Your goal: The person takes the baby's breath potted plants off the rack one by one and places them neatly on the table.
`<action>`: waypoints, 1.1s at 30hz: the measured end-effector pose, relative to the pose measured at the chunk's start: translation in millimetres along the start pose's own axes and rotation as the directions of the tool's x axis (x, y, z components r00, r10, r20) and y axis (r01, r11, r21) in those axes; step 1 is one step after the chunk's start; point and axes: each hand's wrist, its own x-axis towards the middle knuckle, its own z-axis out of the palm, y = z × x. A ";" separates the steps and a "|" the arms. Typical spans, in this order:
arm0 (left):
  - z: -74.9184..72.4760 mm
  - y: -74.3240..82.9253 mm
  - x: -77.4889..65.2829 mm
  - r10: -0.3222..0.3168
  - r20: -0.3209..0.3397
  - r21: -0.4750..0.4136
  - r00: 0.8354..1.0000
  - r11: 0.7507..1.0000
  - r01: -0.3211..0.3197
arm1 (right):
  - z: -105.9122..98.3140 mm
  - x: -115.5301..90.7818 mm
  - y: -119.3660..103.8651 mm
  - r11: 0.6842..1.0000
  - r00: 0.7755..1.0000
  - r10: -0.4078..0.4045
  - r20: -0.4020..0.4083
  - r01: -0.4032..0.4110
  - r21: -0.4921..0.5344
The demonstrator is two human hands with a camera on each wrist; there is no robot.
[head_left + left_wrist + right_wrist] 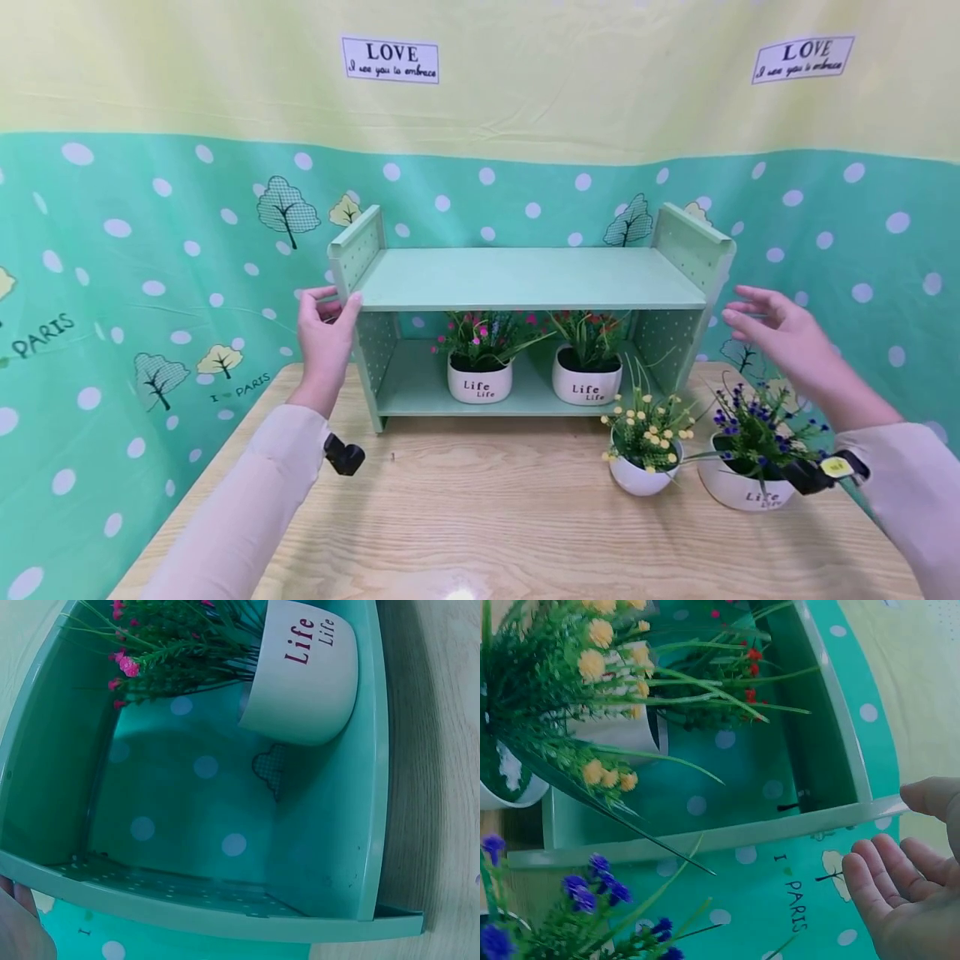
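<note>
A pale green two-tier shelf (525, 279) with perforated side panels stands on the wooden table. My left hand (327, 342) holds its left side panel, thumb at the front edge and fingers on the outer side; only a bit of that hand (22, 926) shows in the left wrist view. Just outside the right panel, my right hand (787, 337) has its fingers spread and nothing in them. On the lower tier sit two white pots, a pink-flowered one (480, 383) and a red-flowered one (587, 383), both lettered "Life".
In front of the shelf's right end stands a round white pot with yellow flowers (647, 471). Right of it, under my right forearm, is a white pot with purple flowers (738, 487). A green and yellow printed curtain (487, 192) hangs behind the table (465, 517).
</note>
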 end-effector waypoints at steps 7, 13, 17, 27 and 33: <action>0.2 0.2 -0.8 0.008 -0.006 0.004 1.000 1.000 -0.008 | -0.1 14.1 -0.1 0.998 0.999 0.033 0.012 -0.034 0.055; 0.5 0.2 -0.2 0.003 -0.006 0.002 1.000 1.000 -0.003 | 3.7 23.5 -0.6 0.996 0.999 0.044 0.003 -0.044 0.076; 0.9 0.1 0.2 -0.003 -0.004 0.003 1.000 1.000 0.003 | 7.2 27.1 -3.0 0.995 0.999 0.037 -0.033 -0.034 0.097; 1.3 -1.0 -0.7 -0.005 0.001 0.007 1.000 1.000 0.005 | 14.6 33.7 -4.0 0.995 0.992 0.077 -0.095 -0.070 0.078; 0.9 1.5 -0.5 -0.011 0.003 0.019 1.000 1.000 0.011 | 16.7 34.5 -5.2 0.994 0.992 0.067 -0.108 -0.058 0.088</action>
